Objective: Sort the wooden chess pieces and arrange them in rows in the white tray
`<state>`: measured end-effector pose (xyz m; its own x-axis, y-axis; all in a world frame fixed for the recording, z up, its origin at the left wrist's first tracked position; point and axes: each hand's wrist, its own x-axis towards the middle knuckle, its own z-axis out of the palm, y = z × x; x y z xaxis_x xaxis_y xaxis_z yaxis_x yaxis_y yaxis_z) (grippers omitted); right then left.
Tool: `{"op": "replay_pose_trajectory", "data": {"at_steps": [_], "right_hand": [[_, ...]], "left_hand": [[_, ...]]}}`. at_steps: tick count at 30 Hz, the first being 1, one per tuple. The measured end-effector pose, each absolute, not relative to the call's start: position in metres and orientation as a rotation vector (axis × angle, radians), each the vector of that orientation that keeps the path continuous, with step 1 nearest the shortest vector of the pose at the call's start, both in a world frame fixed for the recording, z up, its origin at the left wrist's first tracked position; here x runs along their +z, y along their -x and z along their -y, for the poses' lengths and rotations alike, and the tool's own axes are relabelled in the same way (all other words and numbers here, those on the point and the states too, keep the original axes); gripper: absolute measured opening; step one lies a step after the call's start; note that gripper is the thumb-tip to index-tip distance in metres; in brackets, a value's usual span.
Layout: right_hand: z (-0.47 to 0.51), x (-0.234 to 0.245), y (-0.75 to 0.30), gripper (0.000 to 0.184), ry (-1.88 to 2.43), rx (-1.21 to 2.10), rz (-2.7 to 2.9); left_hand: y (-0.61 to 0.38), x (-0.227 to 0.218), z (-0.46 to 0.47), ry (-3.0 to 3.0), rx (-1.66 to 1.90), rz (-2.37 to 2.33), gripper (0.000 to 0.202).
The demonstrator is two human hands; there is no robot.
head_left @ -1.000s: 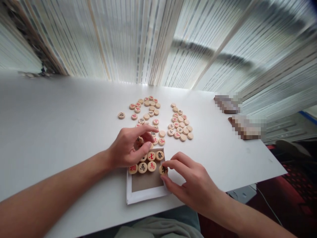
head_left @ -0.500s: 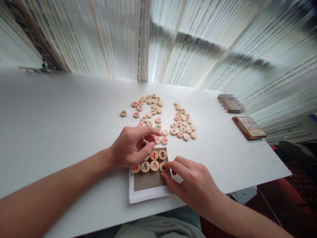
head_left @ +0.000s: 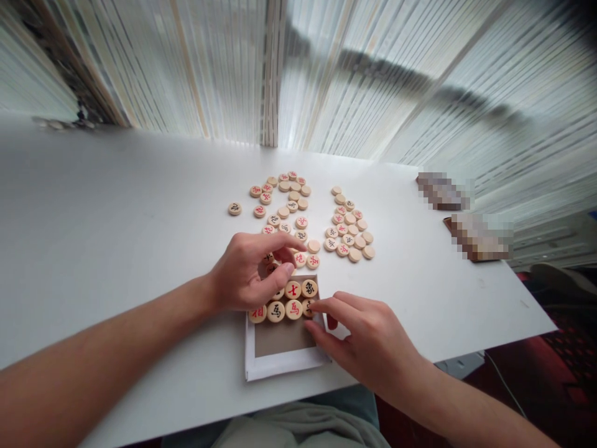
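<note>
A shallow white-rimmed box [head_left: 291,362] with a grey-brown floor lies near the table's front edge. Two rows of round wooden Chinese chess pieces sit in its far part, among them a red-marked piece [head_left: 293,310] and a black-marked piece [head_left: 276,312]. My right hand [head_left: 364,326] is at the box's right side, its index fingertip touching the black-marked chess piece [head_left: 308,308] at the row's right end; the thumb is apart from it. Above the box's far left corner, my left hand [head_left: 247,272] hovers with thumb and fingers apart, hiding some pieces.
Beyond the box, loose chess pieces [head_left: 301,222] are scattered on the white table [head_left: 153,249], with another cluster [head_left: 349,239] to the right. Two flat boxes, the nearer one [head_left: 478,239] partly blurred, lie at the far right. Striped blinds [head_left: 233,74] stand behind the table.
My right thumb and index finger have parted a little at the chess piece on the row's end. My left hand stays nearly in place. The view has shifted slightly.
</note>
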<state>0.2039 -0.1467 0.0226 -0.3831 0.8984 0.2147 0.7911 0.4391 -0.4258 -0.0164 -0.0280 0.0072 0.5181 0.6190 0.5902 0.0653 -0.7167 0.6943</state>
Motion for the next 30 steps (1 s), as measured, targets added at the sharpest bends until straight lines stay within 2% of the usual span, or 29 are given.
{"op": "replay_pose_trajectory", "data": {"at_steps": [6,10,13,16,20,23,27,30], "right_hand": [[0.124,0.052,-0.218,0.008,1.345,0.417,2.144],[0.078,0.067,-0.23,0.018,1.385,0.426,2.037],[0.037,0.064,-0.235,0.027,1.405,0.671,1.897],[0.004,0.048,-0.237,0.027,1.341,0.756,1.715],[-0.014,0.025,-0.24,0.031,1.275,0.665,1.652],[-0.012,0.015,-0.246,0.027,1.237,0.576,1.675],[-0.01,0.013,-0.257,0.021,1.196,0.431,1.729],[-0.013,0.015,-0.266,0.021,1.186,0.387,1.771]], "left_hand": [[0.017,0.009,0.026,-2.12,1.205,-0.583,0.026],[0.012,0.014,0.024,-2.125,1.3,-0.717,0.02],[0.01,0.02,0.017,-2.071,1.385,-0.829,0.017],[0.016,0.029,0.005,-1.907,1.468,-0.892,0.017],[0.03,0.041,-0.024,-1.74,1.67,-0.897,0.018],[0.035,0.042,-0.047,-1.702,1.829,-0.914,0.017],[0.032,0.028,-0.062,-1.712,1.793,-1.044,0.016],[0.03,0.015,-0.057,-1.845,1.633,-1.215,0.018]]}}
